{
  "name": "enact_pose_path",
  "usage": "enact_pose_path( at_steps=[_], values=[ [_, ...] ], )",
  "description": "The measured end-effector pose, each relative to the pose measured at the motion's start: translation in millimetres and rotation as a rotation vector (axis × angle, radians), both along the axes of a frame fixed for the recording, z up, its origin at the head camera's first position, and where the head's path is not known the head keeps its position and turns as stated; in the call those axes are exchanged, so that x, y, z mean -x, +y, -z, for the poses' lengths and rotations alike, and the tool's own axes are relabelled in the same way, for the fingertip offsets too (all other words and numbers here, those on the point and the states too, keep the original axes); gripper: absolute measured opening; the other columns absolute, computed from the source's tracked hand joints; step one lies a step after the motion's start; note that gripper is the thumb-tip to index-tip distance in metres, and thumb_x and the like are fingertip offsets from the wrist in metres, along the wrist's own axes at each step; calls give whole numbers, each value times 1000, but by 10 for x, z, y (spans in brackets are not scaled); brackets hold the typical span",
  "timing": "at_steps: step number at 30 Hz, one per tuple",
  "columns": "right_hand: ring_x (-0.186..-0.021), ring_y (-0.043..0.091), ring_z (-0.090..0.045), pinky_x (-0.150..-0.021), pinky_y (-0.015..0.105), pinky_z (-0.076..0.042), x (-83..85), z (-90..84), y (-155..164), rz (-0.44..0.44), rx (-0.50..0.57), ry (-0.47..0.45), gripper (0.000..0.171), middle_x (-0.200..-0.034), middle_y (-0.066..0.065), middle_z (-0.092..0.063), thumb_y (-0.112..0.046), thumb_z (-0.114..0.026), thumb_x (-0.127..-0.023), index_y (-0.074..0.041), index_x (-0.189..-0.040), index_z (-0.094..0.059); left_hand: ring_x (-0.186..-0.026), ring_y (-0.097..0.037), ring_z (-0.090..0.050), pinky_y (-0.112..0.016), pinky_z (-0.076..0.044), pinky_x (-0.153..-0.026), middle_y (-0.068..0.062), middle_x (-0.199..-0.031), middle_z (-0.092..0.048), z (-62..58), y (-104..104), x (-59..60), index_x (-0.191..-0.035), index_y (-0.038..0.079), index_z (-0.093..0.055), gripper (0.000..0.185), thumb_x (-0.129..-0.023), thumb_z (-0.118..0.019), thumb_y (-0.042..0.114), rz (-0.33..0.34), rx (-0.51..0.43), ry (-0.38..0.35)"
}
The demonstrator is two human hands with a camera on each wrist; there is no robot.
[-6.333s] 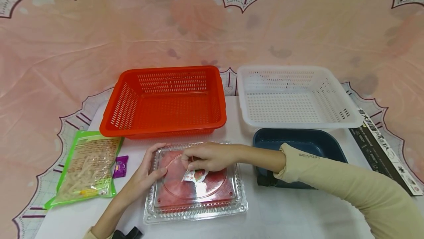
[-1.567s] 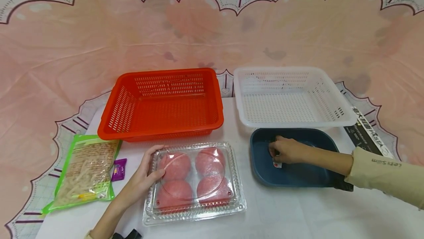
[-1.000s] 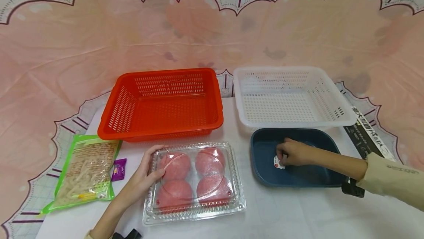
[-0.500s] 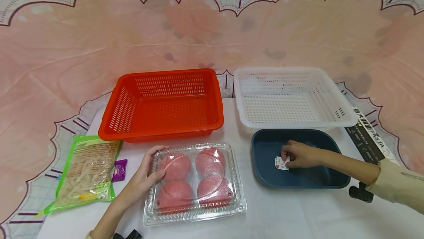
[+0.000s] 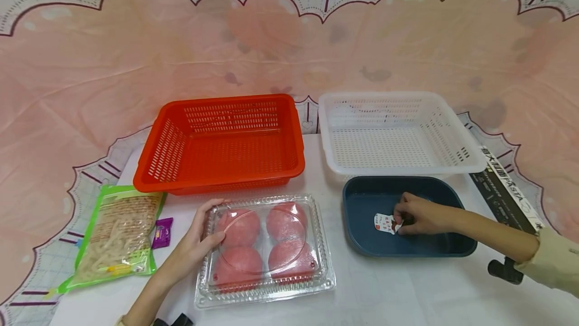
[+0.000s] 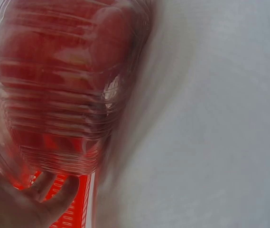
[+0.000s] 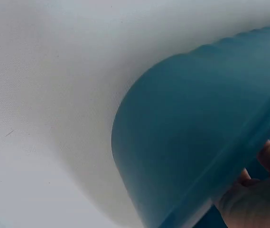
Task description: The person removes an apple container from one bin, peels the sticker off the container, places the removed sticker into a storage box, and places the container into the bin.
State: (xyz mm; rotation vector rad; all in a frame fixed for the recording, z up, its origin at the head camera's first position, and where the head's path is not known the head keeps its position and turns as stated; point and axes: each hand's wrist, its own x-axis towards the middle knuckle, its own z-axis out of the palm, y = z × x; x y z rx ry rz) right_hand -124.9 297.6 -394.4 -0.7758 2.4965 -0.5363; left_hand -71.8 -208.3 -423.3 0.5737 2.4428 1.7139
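My left hand [image 5: 194, 245] grips the left side of a clear plastic clamshell box [image 5: 267, 297], thumb on the lid. Several round red pieces [image 5: 239, 265] show through it. In the left wrist view, fingers [image 6: 63, 192] lie against the ribbed end of the box [image 6: 54, 111]. My right hand [image 5: 425, 215] reaches into a dark blue basin [image 5: 357, 238], thumb and fingertips pinching the right end of a small white and red sticker [image 5: 383, 223]. The sticker's left part lies along the basin floor. In the right wrist view, the basin wall [image 7: 191, 114] covers most of this work.
An orange-red basket [image 5: 221, 183] and a white basket [image 5: 407, 169] stand at the back. At left lie a green-edged food bag [image 5: 119, 230] and a small purple packet [image 5: 162, 232]. A black and white pasta box [image 5: 506, 200] lies at right.
The right hand took the sticker off the box lid and brought it into the basin. There it has slid rightward, uncovering more of the sticker. The left hand stays on the box.
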Motion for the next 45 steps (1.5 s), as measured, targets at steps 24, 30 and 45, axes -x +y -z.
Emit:
enact_pose_path(
  at_steps=[24,30,45],
  values=[
    [-80,4,-60,-64,20,-53,-319,-678,-869,117,603,255,22,-98,-4,-61,-2,-63,-91,-12,-111,-59,-129,2,-36,-14,-33,-103,-2,-149,-35,-5,-32,13,-148,16,-26,59,-95,-52,9,-8,62,16],
    [-108,11,-55,-83,18,-51,-375,-499,-1303,229,781,255,41,-124,5,-53,2,-63,-90,-4,-128,-50,-129,4,-34,-14,-33,-104,-2,-148,-35,-12,-41,8,-148,18,-26,59,-95,-53,11,-18,95,6],
    [-143,36,-26,-113,63,-27,-540,59,-1948,501,775,-6,67,-157,13,-22,-17,-65,-90,-20,-148,-31,-143,-44,-17,-78,-16,-105,-17,-153,-21,-100,21,-57,-150,12,-22,62,-97,-53,16,-68,126,-21]
  ],
)
